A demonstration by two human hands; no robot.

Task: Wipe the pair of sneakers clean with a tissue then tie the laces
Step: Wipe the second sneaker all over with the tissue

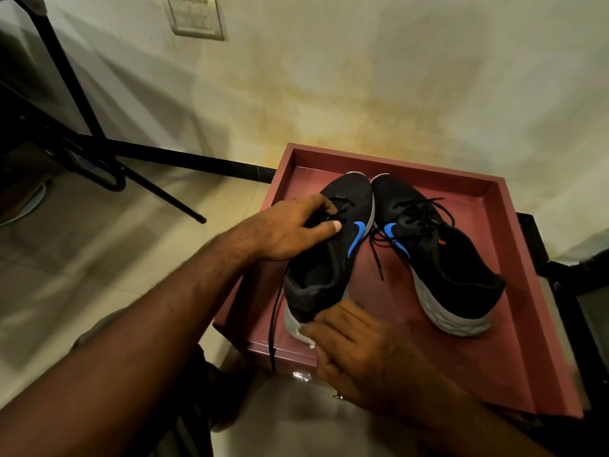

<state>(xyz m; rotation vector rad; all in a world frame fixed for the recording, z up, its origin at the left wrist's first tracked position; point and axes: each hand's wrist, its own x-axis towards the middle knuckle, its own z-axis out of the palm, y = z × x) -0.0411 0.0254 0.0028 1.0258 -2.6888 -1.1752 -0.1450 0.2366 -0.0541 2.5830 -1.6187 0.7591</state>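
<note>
Two black sneakers with blue side marks and pale soles stand toes-away in a dark red tray [514,258]. The left sneaker [333,258] is gripped over its lace area by my left hand [290,229]. Against its heel sole, my right hand [356,344] presses a small white tissue [304,334], mostly hidden under the fingers. One loose black lace [272,328] hangs from this shoe over the tray's front edge. The right sneaker [435,252] lies untouched, its laces untied and spread.
The tray rests on a low stand near a stained wall [362,77]. Black metal legs [141,179] of some furniture slant across the tiled floor [82,258] at the left. A dark object [586,291] sits right of the tray.
</note>
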